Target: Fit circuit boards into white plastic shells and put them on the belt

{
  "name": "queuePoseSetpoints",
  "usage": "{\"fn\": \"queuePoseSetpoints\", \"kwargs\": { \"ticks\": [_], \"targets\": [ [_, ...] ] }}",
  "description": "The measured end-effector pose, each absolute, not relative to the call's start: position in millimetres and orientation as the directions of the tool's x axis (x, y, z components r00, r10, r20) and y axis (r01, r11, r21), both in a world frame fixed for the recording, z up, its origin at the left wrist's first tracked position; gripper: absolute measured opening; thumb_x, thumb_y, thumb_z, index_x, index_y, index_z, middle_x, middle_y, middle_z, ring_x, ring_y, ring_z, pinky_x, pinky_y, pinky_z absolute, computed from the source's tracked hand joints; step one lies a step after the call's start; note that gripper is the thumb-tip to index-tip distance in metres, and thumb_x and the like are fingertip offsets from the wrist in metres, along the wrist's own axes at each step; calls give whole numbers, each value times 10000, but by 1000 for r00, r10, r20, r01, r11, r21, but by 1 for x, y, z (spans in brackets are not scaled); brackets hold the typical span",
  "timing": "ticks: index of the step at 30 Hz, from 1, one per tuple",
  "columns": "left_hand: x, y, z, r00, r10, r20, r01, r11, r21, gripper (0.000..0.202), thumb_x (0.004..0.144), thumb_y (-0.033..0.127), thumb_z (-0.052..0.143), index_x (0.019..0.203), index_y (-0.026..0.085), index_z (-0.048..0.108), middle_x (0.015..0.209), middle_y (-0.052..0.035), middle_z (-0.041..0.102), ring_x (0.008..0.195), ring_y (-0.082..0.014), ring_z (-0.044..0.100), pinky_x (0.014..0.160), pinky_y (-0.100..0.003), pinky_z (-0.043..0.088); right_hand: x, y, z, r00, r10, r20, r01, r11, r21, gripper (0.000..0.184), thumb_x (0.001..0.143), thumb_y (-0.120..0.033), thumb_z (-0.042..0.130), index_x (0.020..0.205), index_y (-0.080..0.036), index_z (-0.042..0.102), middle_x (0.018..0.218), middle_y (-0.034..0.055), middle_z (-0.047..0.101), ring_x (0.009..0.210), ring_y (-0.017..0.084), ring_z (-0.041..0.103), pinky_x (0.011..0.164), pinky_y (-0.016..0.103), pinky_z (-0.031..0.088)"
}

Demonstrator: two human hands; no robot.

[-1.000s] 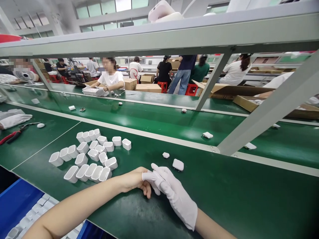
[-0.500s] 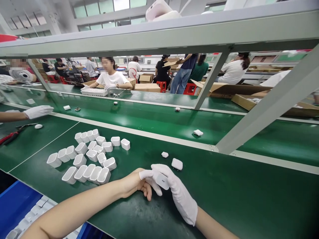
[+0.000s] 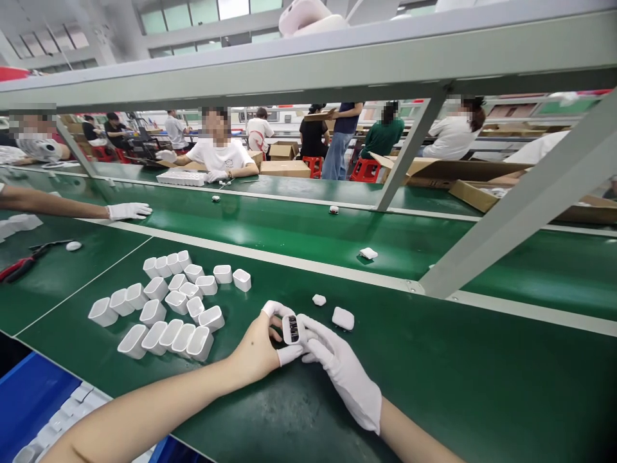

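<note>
Between both hands is a small white plastic casing (image 3: 291, 329), its open side turned toward the left and dark parts showing inside. My left hand (image 3: 263, 341), with white covers on some fingertips, pinches it from the left, thumb below and a finger above. My right hand (image 3: 344, 373), in a white glove, grips its right side. Just beyond the hands lie a white rounded block (image 3: 342, 318) and a smaller white piece (image 3: 319, 299). To the left stand several open white casings (image 3: 172, 333) in loose rows on the green table (image 3: 434, 386).
Past a pale rail (image 3: 270, 255), a green conveyor belt carries small white pieces (image 3: 369, 253). A slanted metal post (image 3: 520, 199) rises at right. At left are a co-worker's gloved hand (image 3: 129, 211) and red-handled pliers (image 3: 19, 267). A blue bin (image 3: 29, 392) sits below the table's edge.
The casing has turned from its closed face to its open side and shifted slightly left. My left hand now pinches its edges. The co-worker's hand reached right; belt pieces moved left.
</note>
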State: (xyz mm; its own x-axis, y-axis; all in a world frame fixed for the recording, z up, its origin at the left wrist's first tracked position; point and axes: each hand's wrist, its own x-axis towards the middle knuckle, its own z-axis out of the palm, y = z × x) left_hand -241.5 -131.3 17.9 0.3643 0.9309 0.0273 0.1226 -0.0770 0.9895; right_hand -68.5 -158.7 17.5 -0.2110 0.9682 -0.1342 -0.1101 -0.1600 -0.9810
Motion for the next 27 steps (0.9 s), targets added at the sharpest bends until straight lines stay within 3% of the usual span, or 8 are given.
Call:
{"fn": "queuePoseSetpoints", "kwargs": {
  "ticks": [3, 6, 11, 14, 17, 20, 23, 27],
  "targets": [
    [-242, -134, 14, 391, 916, 92, 298, -220, 929, 430, 698, 227, 745, 1033, 205, 477, 853, 3, 578, 749, -154, 535, 670, -269, 428, -70, -162, 19, -248, 959, -141, -162, -184, -969, 702, 703, -531, 750, 1286, -203, 540, 1260, 133, 610, 1164, 271, 574, 1054, 472, 407],
    [-241, -137, 13, 431, 884, 182, 382, -361, 851, 398, 712, 214, 716, 1039, 221, 489, 838, 11, 539, 710, -148, 492, 642, -268, 417, -73, -162, 19, -275, 951, -139, -160, -188, -969, 667, 728, -537, 722, 1278, -207, 543, 1260, 130, 607, 1180, 268, 565, 1064, 471, 401],
    [-241, -141, 18, 538, 733, 417, 244, -609, 755, 487, 671, 106, 653, 1110, 232, 484, 1097, -65, 536, 891, -194, 534, 743, -309, 469, -80, -161, 14, -221, 974, -59, -129, -89, -988, 595, 751, -433, 714, 1247, -183, 501, 1126, 133, 662, 991, 255, 660, 945, 476, 510],
    [-244, -141, 23, 547, 656, 520, 160, -691, 704, 660, 672, 85, 618, 1282, 226, 410, 1247, -120, 470, 1126, -266, 492, 912, -398, 465, -78, -163, 11, -90, 990, 109, 77, 116, -990, 506, 761, -288, 674, 1210, -189, 462, 1105, 122, 658, 973, 235, 669, 909, 444, 542],
    [-249, -138, 24, 526, 594, 608, 145, -768, 624, 667, 745, 114, 618, 1350, 239, 366, 1248, -134, 496, 1151, -268, 514, 926, -416, 483, -69, -168, 11, -120, 893, 434, 347, 447, -824, 438, 765, -148, 607, 1175, -227, 477, 1172, 102, 628, 1070, 228, 632, 936, 426, 532],
    [-255, -135, 19, 579, 561, 591, 151, -787, 598, 457, 767, 195, 659, 1206, 236, 537, 1108, -116, 614, 1034, -260, 610, 894, -415, 516, -60, -172, 12, -201, 696, 689, 458, 689, -562, 479, 789, -99, 600, 1211, -273, 454, 1208, 95, 618, 1112, 230, 615, 914, 417, 546],
    [-262, -136, 10, 639, 600, 481, 163, -717, 678, 267, 745, 216, 676, 1010, 238, 652, 988, -99, 665, 926, -257, 656, 864, -415, 538, -56, -171, 12, -263, 560, 786, 474, 784, -400, 544, 817, -117, 622, 1270, -318, 397, 1203, 99, 637, 1058, 237, 649, 869, 433, 561],
    [-268, -142, 4, 687, 621, 376, 103, -596, 796, 202, 709, 228, 672, 910, 239, 686, 899, -90, 667, 880, -278, 650, 856, -435, 536, -55, -168, 13, -335, 485, 807, 440, 838, -321, 526, 857, -146, 597, 1284, -353, 369, 1209, 87, 651, 1040, 233, 663, 865, 444, 560]
  ]
}}
